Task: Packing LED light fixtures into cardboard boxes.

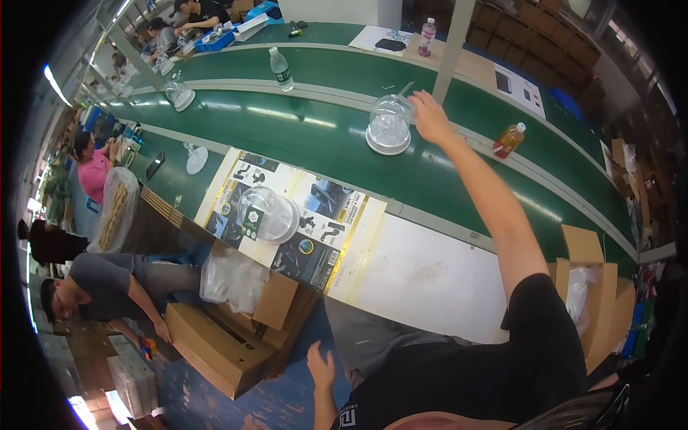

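My right hand (432,120) reaches far across the green belt, its fingers extended at the right side of a clear plastic dome (393,111) on a round white base (389,145). Whether the fingertips touch the dome, I cannot tell. Low beside my body hangs my left hand (321,364), holding nothing, with its fingers apart. Another clear dome (278,215) with a white rim and a green-and-white label stands on the printed cardboard sheet (315,247) in front of me.
A white board (423,276) lies nearest me. On the line stand a water bottle (282,70), an amber drink bottle (509,140) and a farther dome (180,97). To the left, a person (107,287) bends by a carton (215,347); an open carton (609,308) stands right.
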A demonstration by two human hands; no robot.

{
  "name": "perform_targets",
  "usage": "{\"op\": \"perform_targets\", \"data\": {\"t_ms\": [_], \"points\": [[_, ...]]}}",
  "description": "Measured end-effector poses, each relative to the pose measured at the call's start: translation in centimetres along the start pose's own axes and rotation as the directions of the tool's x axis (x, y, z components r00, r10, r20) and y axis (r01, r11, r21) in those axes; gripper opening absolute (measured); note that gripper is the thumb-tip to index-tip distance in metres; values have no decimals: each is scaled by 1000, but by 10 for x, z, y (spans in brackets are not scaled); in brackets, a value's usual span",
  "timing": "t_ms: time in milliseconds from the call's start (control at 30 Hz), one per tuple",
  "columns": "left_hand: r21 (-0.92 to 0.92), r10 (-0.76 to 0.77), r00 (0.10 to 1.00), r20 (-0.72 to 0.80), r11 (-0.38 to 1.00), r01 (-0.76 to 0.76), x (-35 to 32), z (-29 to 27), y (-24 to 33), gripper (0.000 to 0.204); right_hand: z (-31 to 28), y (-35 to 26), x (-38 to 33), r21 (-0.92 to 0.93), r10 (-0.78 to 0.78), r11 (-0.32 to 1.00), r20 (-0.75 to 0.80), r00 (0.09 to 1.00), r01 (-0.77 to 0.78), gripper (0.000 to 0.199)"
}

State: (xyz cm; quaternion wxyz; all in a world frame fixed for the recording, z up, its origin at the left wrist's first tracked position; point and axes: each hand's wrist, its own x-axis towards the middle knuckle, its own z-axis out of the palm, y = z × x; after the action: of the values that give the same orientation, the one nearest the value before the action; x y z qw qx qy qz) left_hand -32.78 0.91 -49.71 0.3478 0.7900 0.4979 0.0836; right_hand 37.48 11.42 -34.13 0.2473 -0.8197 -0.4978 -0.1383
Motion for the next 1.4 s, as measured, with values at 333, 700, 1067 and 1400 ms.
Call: {"op": "perform_targets", "data": {"t_ms": [333, 700, 1067, 1400], "points": [[-136, -566, 796, 216, 789, 599, -114, 74, -111, 49, 20, -3, 47, -436, 239, 897, 322, 916, -81, 52], [-266, -613, 731, 299, 682, 681, -80, 61, -114, 40, 20, 28, 35, -324, 362, 902, 204, 910, -286, 50], [-356, -4, 998, -57, 934, -17, 38, -66, 81, 18, -86, -82, -46, -281, -100, 955, -22, 995, 90, 32], [-982, 289, 957, -6, 179, -60, 125, -24, 194, 64, -220, -253, -176, 109, -332, 936, -48, 942, 336, 30]]}}
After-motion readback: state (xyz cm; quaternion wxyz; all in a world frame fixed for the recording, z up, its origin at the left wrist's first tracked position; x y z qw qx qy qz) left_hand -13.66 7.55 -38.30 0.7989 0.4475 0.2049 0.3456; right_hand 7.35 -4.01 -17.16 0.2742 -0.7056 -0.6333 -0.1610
